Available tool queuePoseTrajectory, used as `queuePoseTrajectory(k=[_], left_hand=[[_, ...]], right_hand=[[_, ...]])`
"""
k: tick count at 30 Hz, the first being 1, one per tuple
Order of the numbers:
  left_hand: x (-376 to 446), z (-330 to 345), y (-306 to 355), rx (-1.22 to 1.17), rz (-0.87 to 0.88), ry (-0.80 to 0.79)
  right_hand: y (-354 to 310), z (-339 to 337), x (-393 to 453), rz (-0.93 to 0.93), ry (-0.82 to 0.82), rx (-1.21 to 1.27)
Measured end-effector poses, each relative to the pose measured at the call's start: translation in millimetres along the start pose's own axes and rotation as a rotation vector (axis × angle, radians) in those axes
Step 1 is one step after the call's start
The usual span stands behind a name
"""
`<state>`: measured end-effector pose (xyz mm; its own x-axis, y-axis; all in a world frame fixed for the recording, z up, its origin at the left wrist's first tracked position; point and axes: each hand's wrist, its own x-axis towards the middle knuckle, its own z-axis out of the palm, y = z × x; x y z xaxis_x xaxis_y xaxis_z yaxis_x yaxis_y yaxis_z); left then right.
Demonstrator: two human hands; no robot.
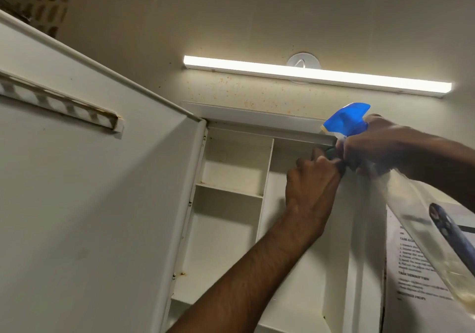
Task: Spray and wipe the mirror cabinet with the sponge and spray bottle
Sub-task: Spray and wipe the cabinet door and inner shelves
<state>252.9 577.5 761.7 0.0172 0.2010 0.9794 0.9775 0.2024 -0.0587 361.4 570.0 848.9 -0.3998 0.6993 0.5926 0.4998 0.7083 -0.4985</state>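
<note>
Left hand grips a dark sponge near the cabinet top; right hand grips the bottle.

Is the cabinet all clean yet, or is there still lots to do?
Not yet. The cabinet door is already swung open and the shelves are bare. Right now the left hand presses a dark sponge near the cabinet's top edge, while the right hand holds the spray bottle. Brown specks by the bottom hinge remain, and the door and lower shelves look unwiped.
</note>
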Motion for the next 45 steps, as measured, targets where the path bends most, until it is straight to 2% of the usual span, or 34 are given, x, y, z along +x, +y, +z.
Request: queuePoseTrajectory(k=[8, 22, 32, 40, 45], left_hand=[[-8, -22, -36, 0.126, -0.088, -0.007], [-11, -33, -67, 0.103, -0.148, -0.028], [-10, -41, -67, -0.014, -0.206, 0.008], [-3, -46, -69, -0.162, -0.36, 0.015], [5, -55, -78, -0.247, -0.461, 0.001]], right_hand=[[-18, 17, 4, -0.074, -0.043, 0.045], [-39, 42, 7, -0.112, 0.012, -0.054], [-47, 43, 3, -0.117, -0.067, 0.023], [-56, 60, 16, -0.103, 0.018, 0.085], [-66, 63, 17, -0.124, -0.088, 0.185]])
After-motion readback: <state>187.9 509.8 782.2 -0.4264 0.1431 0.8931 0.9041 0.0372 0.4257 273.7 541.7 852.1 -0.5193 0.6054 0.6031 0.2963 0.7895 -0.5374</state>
